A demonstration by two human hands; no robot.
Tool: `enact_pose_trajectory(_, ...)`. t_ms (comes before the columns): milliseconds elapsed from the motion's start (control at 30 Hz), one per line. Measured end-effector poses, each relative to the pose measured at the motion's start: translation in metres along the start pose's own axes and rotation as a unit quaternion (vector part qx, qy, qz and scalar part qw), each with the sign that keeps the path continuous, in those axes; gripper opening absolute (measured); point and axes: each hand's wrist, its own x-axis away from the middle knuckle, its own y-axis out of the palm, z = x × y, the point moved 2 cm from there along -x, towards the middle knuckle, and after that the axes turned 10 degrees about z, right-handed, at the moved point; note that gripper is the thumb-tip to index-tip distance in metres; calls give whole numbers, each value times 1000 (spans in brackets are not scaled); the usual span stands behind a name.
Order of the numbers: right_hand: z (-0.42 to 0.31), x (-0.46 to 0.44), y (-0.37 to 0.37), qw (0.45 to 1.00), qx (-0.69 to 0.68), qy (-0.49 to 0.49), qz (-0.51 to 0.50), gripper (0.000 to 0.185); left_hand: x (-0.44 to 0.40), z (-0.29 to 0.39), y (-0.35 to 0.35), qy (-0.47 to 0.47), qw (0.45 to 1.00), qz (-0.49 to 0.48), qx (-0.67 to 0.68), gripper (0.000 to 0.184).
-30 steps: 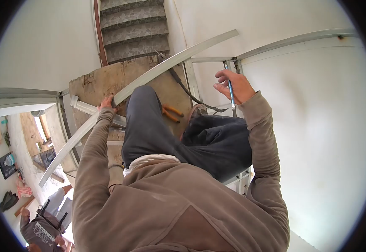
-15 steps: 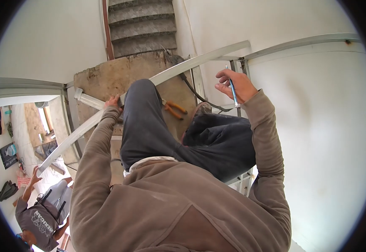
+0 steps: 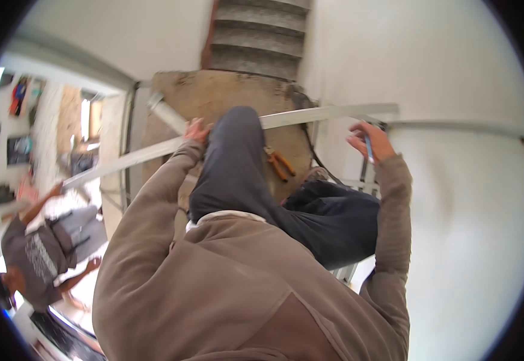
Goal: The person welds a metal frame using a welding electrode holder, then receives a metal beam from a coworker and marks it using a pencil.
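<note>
A long pale metal bar (image 3: 328,113) runs across the view, passing behind my raised knee. My left hand (image 3: 196,130) is closed on the bar just left of the knee. In my right hand (image 3: 372,142) is a thin blue pen-like tool (image 3: 368,148), held between thumb and fingers near the bar's right end. Orange-handled pliers (image 3: 280,163) lie on the worn board (image 3: 232,90) beside my knee. A shorter metal piece (image 3: 167,113) lies on the board next to my left hand.
At lower left a co-worker (image 3: 39,259) has one hand at the bar's far left end. Stairs (image 3: 256,39) rise beyond the board. A dark cable (image 3: 317,157) runs by my foot. A metal rail (image 3: 460,126) lines the right wall.
The view has turned, so the bar looks more level. The co-worker has reached up and now touches the bar's left end. My hands still have the bar and the blue tool.
</note>
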Motion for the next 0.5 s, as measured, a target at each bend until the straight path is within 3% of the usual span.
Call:
enact_pose_trajectory(67,-6,1,1,1000,17,-16,-1,32,6,14,-31,-26,992,0,125,46)
enact_pose_trajectory(133,-1,1,5,999,-46,7,-11,31,15,23,-63,-162,928,-180,284,44)
enact_pose_trajectory(233,-12,0,4,994,-94,55,-16,29,57,33,-71,-274,829,-147,466,45)
enact_pose_trajectory(267,-15,-2,3,992,-103,74,-17,29,66,28,-67,-255,826,-185,467,64)
enact_pose_trajectory(367,-17,-8,3,988,-127,82,-16,27,88,39,-110,-308,690,-292,586,90)
enact_pose_trajectory(433,-8,-3,12,987,-159,-11,-4,26,89,54,-158,-138,848,-254,444,106)
enact_pose_trajectory(467,-4,-6,12,983,-168,-67,18,26,88,63,-165,-146,880,-256,372,107)
enact_pose_trajectory(500,-5,-6,18,978,-193,-64,42,26,82,72,-170,-153,909,-250,298,107)
